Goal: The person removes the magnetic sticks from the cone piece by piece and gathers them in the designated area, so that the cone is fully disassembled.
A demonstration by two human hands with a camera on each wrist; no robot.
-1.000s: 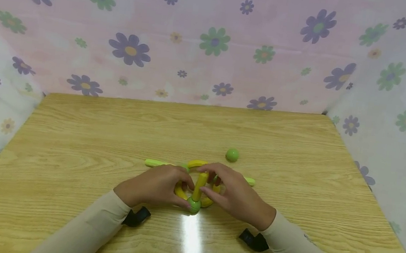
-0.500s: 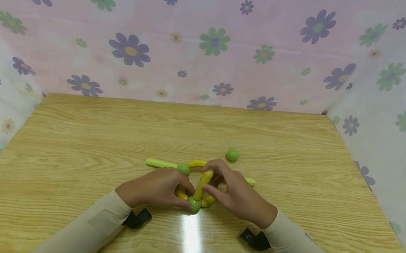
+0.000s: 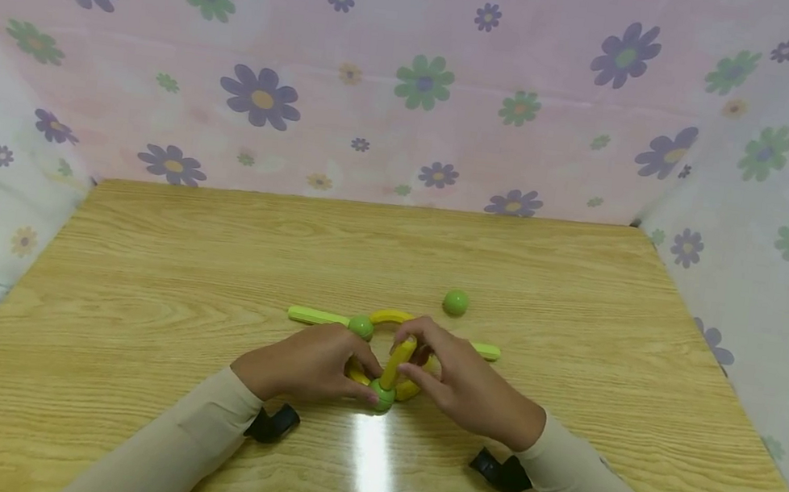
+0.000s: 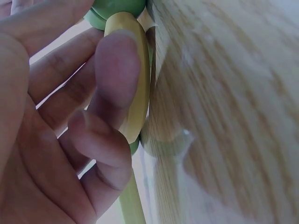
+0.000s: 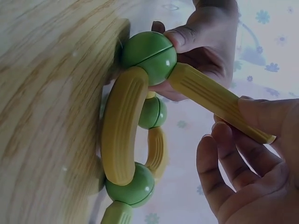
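A ring of curved yellow bars (image 5: 122,126) and green balls lies on the table between the hands. At its near side, my left hand (image 3: 315,363) grips the nearest green ball (image 5: 150,58), thumb on the ball, with fingers along a curved yellow bar (image 4: 142,88). From that ball a yellow stick (image 3: 397,362) rises, leaning to the right. My right hand (image 3: 456,379) pinches this stick near its upper end between thumb and fingers; its lower end meets the ball. Another green ball (image 3: 361,327), at the ring's far left, carries a light green stick (image 3: 316,317) pointing left.
Behind the ring lies a loose green ball (image 3: 456,302). A second light green stick (image 3: 486,351) sticks out to the right from behind my right hand. The wooden table (image 3: 218,250) ends at a flowered cloth backdrop (image 3: 349,127). Black straps (image 3: 274,425) hang beneath the wrists.
The yellow stick has tilted from nearly upright to leaning right, with my right hand holding it. My left hand has drawn off the far-left green ball, now visible. The view has shifted slightly.
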